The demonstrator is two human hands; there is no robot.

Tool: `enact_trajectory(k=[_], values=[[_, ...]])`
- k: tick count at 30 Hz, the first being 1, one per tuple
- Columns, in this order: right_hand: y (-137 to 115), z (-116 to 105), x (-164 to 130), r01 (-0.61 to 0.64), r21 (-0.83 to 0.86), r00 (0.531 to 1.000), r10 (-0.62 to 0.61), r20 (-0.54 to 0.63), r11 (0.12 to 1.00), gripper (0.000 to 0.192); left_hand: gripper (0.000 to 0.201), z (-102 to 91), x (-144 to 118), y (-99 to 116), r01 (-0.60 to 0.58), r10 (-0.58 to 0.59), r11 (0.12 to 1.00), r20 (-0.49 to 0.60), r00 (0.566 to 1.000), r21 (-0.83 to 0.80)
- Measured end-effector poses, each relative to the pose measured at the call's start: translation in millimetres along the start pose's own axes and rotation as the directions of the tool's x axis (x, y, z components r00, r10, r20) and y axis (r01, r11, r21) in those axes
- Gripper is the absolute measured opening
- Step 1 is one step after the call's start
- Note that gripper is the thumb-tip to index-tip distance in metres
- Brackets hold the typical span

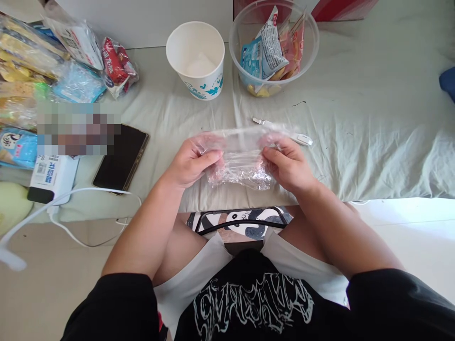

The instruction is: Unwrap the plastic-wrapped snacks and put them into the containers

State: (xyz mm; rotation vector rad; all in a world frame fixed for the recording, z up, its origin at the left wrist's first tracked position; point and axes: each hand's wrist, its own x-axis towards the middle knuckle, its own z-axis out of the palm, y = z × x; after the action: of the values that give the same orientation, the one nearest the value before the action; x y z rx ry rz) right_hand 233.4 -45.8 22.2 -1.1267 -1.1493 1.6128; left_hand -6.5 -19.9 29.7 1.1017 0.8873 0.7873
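A crinkled clear plastic bag (243,163) stretches between my two hands, above the front of the cloth-covered surface. My left hand (194,161) grips its left side with the thumb on top. On the other side my right hand (286,161) pinches it the same way, and the film covers some of the fingers. Just behind the bag lies a silver utility knife (302,138), partly hidden by the plastic. What the bag contains, if anything, I cannot make out.
Behind my hands stand a white paper cup (209,83) and a clear plastic bowl (314,52) with snack packets. At left are a dark phone (122,158), a white box-shaped device (64,173) with a white cable (95,190), a red packet (116,66) and several other wrapped snacks.
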Motion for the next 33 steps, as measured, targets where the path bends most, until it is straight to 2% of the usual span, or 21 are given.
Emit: enact_trajectory(k=[3, 5, 7, 10, 12, 14, 16, 19, 21, 22, 23, 24, 27, 30, 33], values=[[-2, -4, 0, 0.057, 0.012, 0.998, -0.057, 0.006, 0.998, 0.045, 0.021, -3.3, 3, 3, -0.045, 0.049, 0.990, 0.032, 0.998, -0.136], [-4, -7, -1, 0.085, -0.037, 0.996, -0.084, 0.012, 0.996, 0.053, 0.030, -5.8, 5, 3, -0.061, 0.066, 0.987, 0.033, 0.997, -0.150], [-6, -9, -1, 0.113, -0.138, 0.993, -0.114, 0.005, 0.984, 0.059, 0.036, -7.2, 5, 2, -0.085, 0.084, 0.995, -0.006, 0.996, -0.057], [-2, -8, -1, 0.113, -0.275, 0.989, -0.134, -0.057, 0.955, 0.046, 0.016, -6.7, 5, -2, -0.123, 0.136, 0.976, -0.061, 0.989, 0.179], [3, -7, 1, 0.091, -0.262, 0.984, -0.127, -0.125, 0.961, 0.036, 0.021, -6.6, 5, -5, -0.139, 0.165, 0.957, -0.083, 0.983, 0.253], [9, -6, 3, 0.080, -0.199, 0.980, -0.114, -0.166, 0.977, 0.045, 0.030, -8.4, 7, -8, -0.162, 0.206, 0.952, -0.149, 0.967, 0.260], [13, -7, 6, 0.066, -0.153, 0.974, -0.097, -0.204, 0.986, 0.051, 0.036, -12.0, 11, -12, -0.200, 0.270, 0.943, -0.263, 0.926, 0.265], [11, -9, 7, 0.052, -0.137, 0.943, -0.094, -0.318, 0.989, 0.034, 0.036, -14.3, 16, -17, -0.292, 0.407, 0.906, -0.441, 0.800, 0.307], [6, -7, 6, 0.050, -0.186, 0.915, -0.120, -0.384, 0.981, 0.027, 0.030, -8.9, 15, -18, -0.349, 0.483, 0.871, -0.475, 0.735, 0.346], [3, -5, 4, 0.065, -0.232, 0.906, -0.155, -0.394, 0.970, 0.026, 0.028, -3.8, 13, -18, -0.365, 0.506, 0.857, -0.453, 0.734, 0.365], [1, -3, 2, 0.097, -0.287, 0.900, -0.207, -0.385, 0.953, 0.025, 0.027, 2.3, 10, -17, -0.376, 0.524, 0.842, -0.420, 0.741, 0.387], [-2, 1, 0, 0.142, -0.341, 0.894, -0.269, -0.359, 0.929, 0.023, 0.026, 8.8, 7, -17, -0.372, 0.524, 0.832, -0.363, 0.771, 0.411], [-5, 11, -8, 0.289, -0.420, 0.896, -0.398, -0.197, 0.860, 0.021, 0.038, 24.8, 2, -18, -0.351, 0.494, 0.810, -0.223, 0.841, 0.469], [-4, 19, -14, 0.346, -0.300, 0.932, -0.362, 0.002, 0.889, 0.020, 0.060, 30.3, 3, -20, -0.311, 0.385, 0.872, -0.136, 0.913, 0.379], [-2, 21, -17, 0.292, -0.180, 0.955, -0.275, 0.115, 0.939, 0.027, 0.056, 30.3, 3, -18, -0.229, 0.240, 0.941, -0.013, 0.971, 0.248]])
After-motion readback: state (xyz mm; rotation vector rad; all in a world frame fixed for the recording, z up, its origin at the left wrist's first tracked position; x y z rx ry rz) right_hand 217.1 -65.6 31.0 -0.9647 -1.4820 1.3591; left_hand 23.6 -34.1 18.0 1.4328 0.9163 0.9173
